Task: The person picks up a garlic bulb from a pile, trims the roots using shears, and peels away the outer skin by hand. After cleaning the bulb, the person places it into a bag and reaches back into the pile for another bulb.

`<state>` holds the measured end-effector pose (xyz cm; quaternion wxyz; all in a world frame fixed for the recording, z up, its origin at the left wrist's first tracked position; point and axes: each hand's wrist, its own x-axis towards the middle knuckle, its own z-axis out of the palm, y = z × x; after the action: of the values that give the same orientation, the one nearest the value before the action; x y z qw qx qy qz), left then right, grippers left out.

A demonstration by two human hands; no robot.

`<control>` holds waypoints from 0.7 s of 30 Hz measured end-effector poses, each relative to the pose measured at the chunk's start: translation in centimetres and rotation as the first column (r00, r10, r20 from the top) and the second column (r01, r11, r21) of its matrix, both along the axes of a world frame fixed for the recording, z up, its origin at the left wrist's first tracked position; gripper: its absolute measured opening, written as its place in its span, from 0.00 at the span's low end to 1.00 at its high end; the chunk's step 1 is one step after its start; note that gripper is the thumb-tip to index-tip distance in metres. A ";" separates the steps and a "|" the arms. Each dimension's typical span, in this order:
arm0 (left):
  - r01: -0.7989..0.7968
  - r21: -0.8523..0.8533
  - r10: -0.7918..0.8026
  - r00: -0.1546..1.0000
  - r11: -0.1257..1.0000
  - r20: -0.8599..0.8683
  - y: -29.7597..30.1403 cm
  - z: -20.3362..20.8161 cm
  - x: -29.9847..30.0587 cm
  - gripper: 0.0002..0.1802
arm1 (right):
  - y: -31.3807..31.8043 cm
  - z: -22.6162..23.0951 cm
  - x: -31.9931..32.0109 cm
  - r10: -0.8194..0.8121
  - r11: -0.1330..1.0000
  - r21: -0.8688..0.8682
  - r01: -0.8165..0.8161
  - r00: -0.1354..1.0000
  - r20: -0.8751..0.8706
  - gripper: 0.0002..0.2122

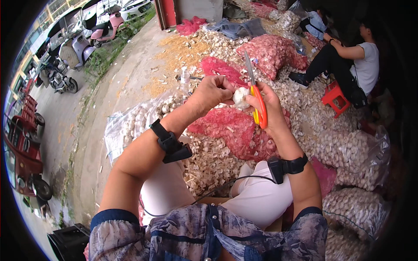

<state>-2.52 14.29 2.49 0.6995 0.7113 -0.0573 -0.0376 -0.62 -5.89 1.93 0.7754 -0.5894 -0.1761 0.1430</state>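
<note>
A white garlic bulb is held up in front of me, above a red mesh sack. My left hand has its fingers curled and pinched at the bulb's left edge; any bit of skin between the fingertips is too small to see. Against the bulb's right side presses the thumb of my right hand. That same hand also holds scissors with orange and yellow handles, their blades pointing up and away from me. Whether the blades are parted is hard to tell.
Loose garlic skins cover the ground before my knees. Trimmed bulbs lie on white plastic sheeting at left. Full garlic bags stand at right. Beyond, a person sits by a red stool, near a large red mesh sack.
</note>
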 end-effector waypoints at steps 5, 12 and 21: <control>0.071 0.019 -0.068 0.991 0.997 -0.113 -0.4 1.0 -0.8 0.12 | 0.0 -0.6 0.2 -0.004 0.999 -0.034 0.006 0.998 0.065 0.23; 0.118 -0.054 -0.126 0.970 0.992 -0.206 -0.8 -0.3 0.2 0.18 | 0.0 0.3 -0.8 -0.056 0.981 -0.185 0.059 0.998 0.017 0.20; 0.060 0.194 0.027 0.908 0.979 -0.419 16.1 -2.6 0.8 0.20 | -1.5 -0.5 0.3 -0.076 0.991 -0.116 0.062 0.989 -0.128 0.18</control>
<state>-1.75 30.41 -0.14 0.6191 0.7535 0.0923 -0.2011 -0.29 -7.41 1.42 0.7556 -0.6268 -0.0958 0.1642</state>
